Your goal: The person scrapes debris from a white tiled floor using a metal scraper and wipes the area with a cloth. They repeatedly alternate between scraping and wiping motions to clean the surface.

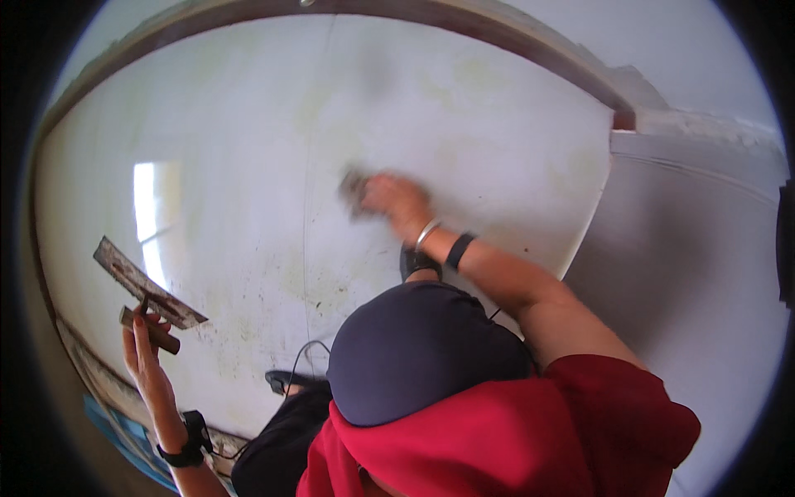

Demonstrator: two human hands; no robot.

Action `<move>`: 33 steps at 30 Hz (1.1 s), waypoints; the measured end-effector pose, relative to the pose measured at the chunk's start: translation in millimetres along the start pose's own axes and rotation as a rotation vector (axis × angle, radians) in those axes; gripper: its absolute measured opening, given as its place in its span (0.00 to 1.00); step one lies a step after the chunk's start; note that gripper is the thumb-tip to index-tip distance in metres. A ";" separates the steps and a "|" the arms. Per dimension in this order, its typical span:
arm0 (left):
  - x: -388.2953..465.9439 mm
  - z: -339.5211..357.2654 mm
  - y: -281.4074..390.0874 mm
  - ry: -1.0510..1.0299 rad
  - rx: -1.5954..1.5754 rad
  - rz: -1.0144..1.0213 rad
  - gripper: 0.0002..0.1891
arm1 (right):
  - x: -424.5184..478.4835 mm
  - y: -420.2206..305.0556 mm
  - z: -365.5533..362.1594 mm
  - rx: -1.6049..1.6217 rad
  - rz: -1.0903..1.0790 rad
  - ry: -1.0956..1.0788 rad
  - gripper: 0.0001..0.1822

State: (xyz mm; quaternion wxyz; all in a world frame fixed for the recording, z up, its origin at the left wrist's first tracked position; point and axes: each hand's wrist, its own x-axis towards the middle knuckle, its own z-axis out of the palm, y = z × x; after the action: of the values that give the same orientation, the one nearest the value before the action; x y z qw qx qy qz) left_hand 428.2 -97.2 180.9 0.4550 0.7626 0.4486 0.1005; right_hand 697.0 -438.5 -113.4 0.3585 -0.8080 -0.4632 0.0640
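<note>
In my left hand [146, 354] at the lower left is a plastering trowel [118, 264], held by its round wooden handle [164, 340]. Its long steel blade is stained and tilted, pointing up and left over the white floor. My right hand [399, 202] is near the middle of the view, blurred by motion. Its fingers are on a small grey piece [355, 191], too blurred to tell whether cloth or sponge. This piece appears to lie against the glossy white floor surface [248, 143], which carries faint greenish smears and dark specks.
A brown border [205, 30] runs along the floor's far edge. Grey flooring [671, 248] lies to the right. My knee [422, 348] and a black sandal [419, 259] are close to the right arm. A thin black cable [299, 354] loops by my other foot. Blue material [124, 435] sits at lower left.
</note>
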 end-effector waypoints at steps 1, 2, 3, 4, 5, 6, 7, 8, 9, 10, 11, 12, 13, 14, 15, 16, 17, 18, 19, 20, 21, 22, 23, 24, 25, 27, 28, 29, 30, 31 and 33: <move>-0.1 -4.0 -4.5 -0.011 0.022 0.045 0.19 | -8.2 -21.5 16.6 0.138 -0.073 -0.139 0.22; -2.1 -3.0 -3.1 -0.010 0.050 0.055 0.20 | -11.7 -30.2 21.7 0.248 -0.088 -0.131 0.23; -0.7 -7.8 -5.7 -0.020 0.023 0.008 0.20 | -14.2 -33.2 23.7 0.368 -0.103 -0.121 0.25; -1.1 -5.9 -0.1 -0.040 0.032 0.000 0.20 | -8.5 -22.5 16.6 0.461 0.050 -0.094 0.27; -2.0 -3.4 4.4 -0.056 0.043 -0.010 0.20 | -4.6 2.0 -1.4 0.573 0.128 -0.079 0.26; -4.3 -7.4 4.6 -0.057 0.040 -0.020 0.20 | 4.4 22.8 -31.4 0.554 0.218 0.006 0.24; -4.5 -10.3 3.8 -0.026 0.038 -0.037 0.20 | 9.9 44.3 -68.2 0.664 0.453 0.022 0.22; -2.0 -10.5 1.0 0.001 0.025 -0.053 0.20 | 10.7 71.0 -107.2 0.669 0.589 0.104 0.20; 1.4 -8.8 -2.7 0.023 0.010 -0.070 0.20 | -1.9 111.8 -137.1 0.201 0.473 0.230 0.19; 4.3 -8.9 -5.5 0.022 0.013 -0.078 0.20 | -15.6 150.4 -164.8 -0.022 0.488 0.271 0.18; 3.7 -6.5 -6.5 0.001 0.004 -0.074 0.20 | -31.8 188.0 -191.0 0.026 0.662 0.295 0.20; 4.0 -4.0 -4.6 -0.013 0.001 -0.072 0.20 | -40.6 211.9 -212.0 0.063 0.880 0.364 0.19; 4.8 -3.0 -1.0 -0.021 0.000 -0.068 0.20 | -43.3 221.3 -219.9 0.104 1.095 0.430 0.19; 4.4 2.6 3.8 -0.037 0.020 -0.066 0.20 | -54.2 222.7 -199.2 -0.141 0.934 0.491 0.19; 8.2 1.5 0.0 -0.049 -0.009 -0.052 0.20 | -64.2 221.1 -173.1 -0.384 0.761 0.544 0.20; 6.1 -1.4 3.7 -0.066 0.000 -0.051 0.20 | -64.0 190.1 -133.9 -0.430 0.722 0.535 0.22; 4.9 -1.2 6.9 -0.086 -0.003 -0.045 0.19 | -65.0 152.4 -99.0 -0.443 0.567 0.538 0.23; 4.3 -1.3 8.5 -0.074 -0.007 -0.040 0.19 | -63.8 104.3 -75.6 -0.425 0.394 0.411 0.22; 3.7 1.4 9.4 -0.065 -0.021 -0.030 0.19 | -62.3 66.1 -48.6 -0.283 0.278 0.361 0.22; 0.0 -2.0 6.9 -0.053 -0.024 -0.032 0.19 | -50.6 8.3 -40.5 -0.114 0.184 0.287 0.24; -0.4 -3.5 3.0 -0.052 -0.047 -0.029 0.19 | -48.1 -26.9 -28.9 0.005 0.131 0.176 0.25; 1.9 -5.3 -1.2 -0.051 -0.065 -0.028 0.20 | -37.9 -47.0 -24.3 0.116 0.101 0.091 0.26; 3.5 -7.7 -4.6 -0.048 -0.077 -0.029 0.20 | -27.8 -60.0 -23.8 0.231 0.073 0.004 0.26; 4.4 -10.1 -2.2 -0.071 -0.052 -0.041 0.20 | -13.4 -56.4 -29.3 0.311 0.104 0.041 0.27; 4.8 -9.4 0.5 -0.072 -0.042 -0.029 0.20 | 4.8 -44.0 -39.6 0.397 0.141 0.074 0.28; 3.0 -4.7 5.1 -0.097 -0.014 -0.019 0.20 | 28.3 9.7 -80.0 0.319 0.176 0.150 0.25; 3.8 -5.3 5.7 -0.111 -0.004 -0.020 0.20 | 40.9 40.5 -110.9 0.250 0.157 0.134 0.23; 4.5 -8.2 4.2 -0.094 0.000 -0.030 0.20 | 51.1 63.4 -137.2 0.177 0.254 0.117 0.23; 6.0 -9.0 0.3 -0.087 -0.005 -0.037 0.20 | 54.7 100.2 -160.7 -0.147 0.174 0.109 0.22; 7.6 -9.5 -4.7 -0.071 -0.015 -0.041 0.20 | 52.8 130.2 -173.7 -0.309 0.257 0.117 0.20; 7.8 -11.0 -3.9 -0.090 -0.014 -0.034 0.20 | 28.0 136.2 -185.6 -0.304 0.411 0.154 0.21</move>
State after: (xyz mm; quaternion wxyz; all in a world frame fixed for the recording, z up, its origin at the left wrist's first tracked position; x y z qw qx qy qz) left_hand 424.2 -83.8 182.1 0.4816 0.7554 0.4401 0.0614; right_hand 889.3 -555.5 -57.6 0.2468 -0.9321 -0.2652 0.0035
